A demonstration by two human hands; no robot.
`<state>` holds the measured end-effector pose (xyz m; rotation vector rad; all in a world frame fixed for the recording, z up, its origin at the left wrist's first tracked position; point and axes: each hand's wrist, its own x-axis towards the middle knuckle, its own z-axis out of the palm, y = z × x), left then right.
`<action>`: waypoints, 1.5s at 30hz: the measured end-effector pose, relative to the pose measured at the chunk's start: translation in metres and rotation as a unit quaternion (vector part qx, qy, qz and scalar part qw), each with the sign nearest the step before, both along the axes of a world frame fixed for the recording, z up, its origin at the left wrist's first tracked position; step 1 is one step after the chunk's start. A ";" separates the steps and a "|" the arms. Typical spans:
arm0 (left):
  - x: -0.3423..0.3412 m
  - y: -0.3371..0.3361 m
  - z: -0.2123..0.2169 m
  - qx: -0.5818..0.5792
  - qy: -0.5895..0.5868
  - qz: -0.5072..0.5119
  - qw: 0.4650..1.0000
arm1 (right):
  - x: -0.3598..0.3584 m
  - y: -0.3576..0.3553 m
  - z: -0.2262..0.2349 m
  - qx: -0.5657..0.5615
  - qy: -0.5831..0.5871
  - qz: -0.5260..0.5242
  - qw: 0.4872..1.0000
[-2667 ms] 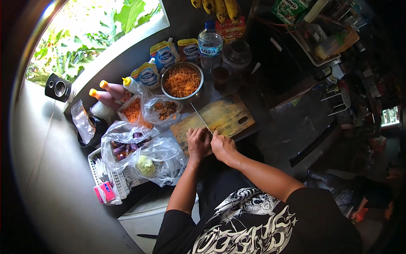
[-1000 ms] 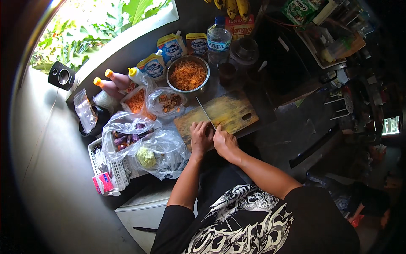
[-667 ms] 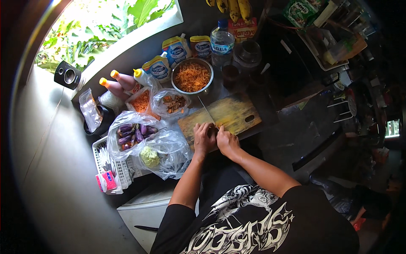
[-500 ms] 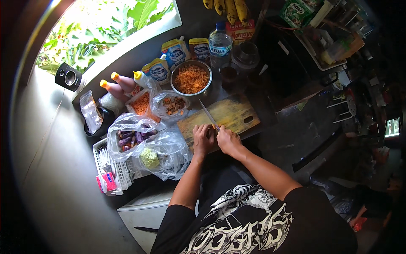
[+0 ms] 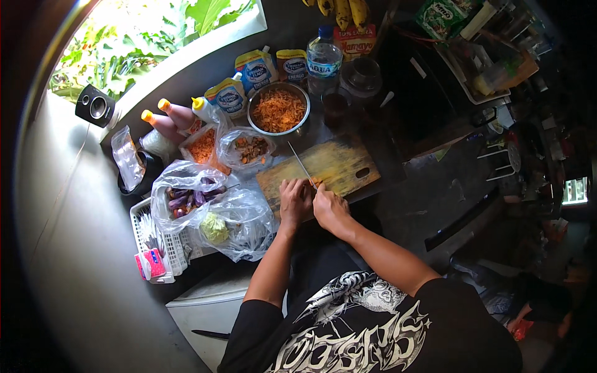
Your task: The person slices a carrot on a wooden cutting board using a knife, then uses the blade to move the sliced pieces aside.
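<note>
My right hand point(image 5: 331, 208) is closed round the handle of a kitchen knife point(image 5: 300, 159), its blade slanting away to the far left over a worn wooden cutting board point(image 5: 339, 163). Close to the blade, my left hand point(image 5: 295, 200) rests on the board's near edge with fingers curled; what they hold is hidden. A small orange piece point(image 5: 316, 183), which looks like carrot, shows beside the blade. Beyond the board stands a steel bowl point(image 5: 303, 132) heaped with orange shreds point(image 5: 280, 112). To its left, a plastic bag point(image 5: 250, 149) contains brownish-orange pieces.
On the left, clear plastic bags hold purple eggplants point(image 5: 198, 198) and a pale green cabbage point(image 5: 214, 229), beside a white basket point(image 5: 177, 255). Sauce bottles point(image 5: 163, 124), pouches point(image 5: 227, 98) and a water bottle point(image 5: 324, 62) line the back. Another knife point(image 5: 210, 334) lies below left.
The whole scene has shifted slightly left in the picture. The knife's blade now sits closer to my left fingers, and my right hand has edged toward my left hand.
</note>
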<state>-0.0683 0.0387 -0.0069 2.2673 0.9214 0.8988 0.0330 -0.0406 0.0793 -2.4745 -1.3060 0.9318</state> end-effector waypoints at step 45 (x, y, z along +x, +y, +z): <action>-0.002 -0.002 -0.006 -0.001 0.002 0.001 1.000 | 0.001 -0.003 -0.002 0.046 -0.004 0.019 0.999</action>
